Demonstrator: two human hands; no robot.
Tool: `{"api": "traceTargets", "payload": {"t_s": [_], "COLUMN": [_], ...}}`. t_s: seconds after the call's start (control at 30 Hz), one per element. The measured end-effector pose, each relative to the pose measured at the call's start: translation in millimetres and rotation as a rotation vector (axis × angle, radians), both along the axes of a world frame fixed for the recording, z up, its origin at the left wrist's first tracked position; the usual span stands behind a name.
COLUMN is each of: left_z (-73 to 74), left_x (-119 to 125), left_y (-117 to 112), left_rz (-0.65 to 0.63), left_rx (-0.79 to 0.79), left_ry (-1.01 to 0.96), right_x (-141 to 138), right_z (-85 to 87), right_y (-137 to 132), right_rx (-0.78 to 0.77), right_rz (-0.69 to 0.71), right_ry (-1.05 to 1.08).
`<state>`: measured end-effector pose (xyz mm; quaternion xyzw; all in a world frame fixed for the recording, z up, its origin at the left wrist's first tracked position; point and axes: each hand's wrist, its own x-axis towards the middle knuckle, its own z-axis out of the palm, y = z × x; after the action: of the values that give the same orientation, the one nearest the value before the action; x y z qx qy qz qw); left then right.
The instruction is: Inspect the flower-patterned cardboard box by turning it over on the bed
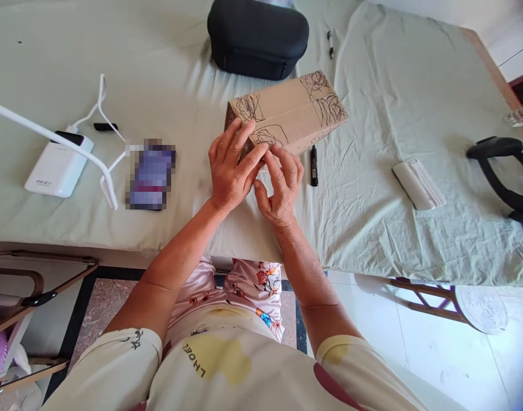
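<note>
A brown cardboard box (282, 108) lies at an angle on the cloth-covered table, with black scribbles at its corners and along its edges. My left hand (233, 168) is on the box's near left end, its fingers spread over the corner and edge. My right hand (282, 182) touches the near edge with bent fingers, its thumb apart and lower. The two index fingertips meet at that edge. Behind the fingers, the near end of the box is mostly hidden. A black marker pen (314, 165) rests just right of my right hand.
Behind the box stands a black zipped case (258, 37); a thin pen (330, 44) lies to its right. Leftward are a phone (152, 177), a white power bank (59, 165) with a cable, and a black cap-like piece (105, 127). A pale pouch (419, 184) and black headset-like strap (501, 171) lie right.
</note>
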<state>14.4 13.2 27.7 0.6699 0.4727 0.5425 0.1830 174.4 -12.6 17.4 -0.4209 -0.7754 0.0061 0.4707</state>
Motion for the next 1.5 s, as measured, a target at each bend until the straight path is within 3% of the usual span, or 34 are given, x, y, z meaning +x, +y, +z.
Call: {"api": "traceTargets", "payload": {"t_s": [0.13,0.3,0.53,0.73,1.0,1.17,1.3,1.5], "left_z": [3.6,-3.9,-12.9,-19.4,-17.4,-16.4,-21.5,-42.2], "left_x": [-2.1,-7.3,-23.7,-32.0,-30.9,-34.2,-40.9,-50.3], "left_y": [-4.3,-2.5,6.7,13.7,11.2,11.4,18.2,32.2], "left_rz": [-0.013,-0.020,-0.016,-0.040,0.033,0.148,0.195,0.180], "left_rx": [-0.013,0.001,0.175,0.299,0.247,0.348,0.291,0.153], "left_ry": [-0.004,0.026,0.071,0.004,-0.134,-0.167,-0.115,-0.104], "right_x": [-0.3,11.6,41.8,47.7,51.1,51.6,47.7,47.3], "right_z": [0.4,2.1,-5.3,-14.9,-34.9,-49.0,-50.6,-45.9], "right_y": [3.2,10.4,25.5,31.3,41.7,46.8,48.0,47.6], "right_rx": [-0.086,-0.033,-0.012,-0.096,-0.303,-0.355,-0.385,-0.350], "right_rz": [-0.065,-0.114,-0.315,-0.236,-0.170,-0.175,-0.205,-0.170], "right_ry": [-0.057,0.008,0.078,0.186,0.255,0.222,0.242,0.335]}}
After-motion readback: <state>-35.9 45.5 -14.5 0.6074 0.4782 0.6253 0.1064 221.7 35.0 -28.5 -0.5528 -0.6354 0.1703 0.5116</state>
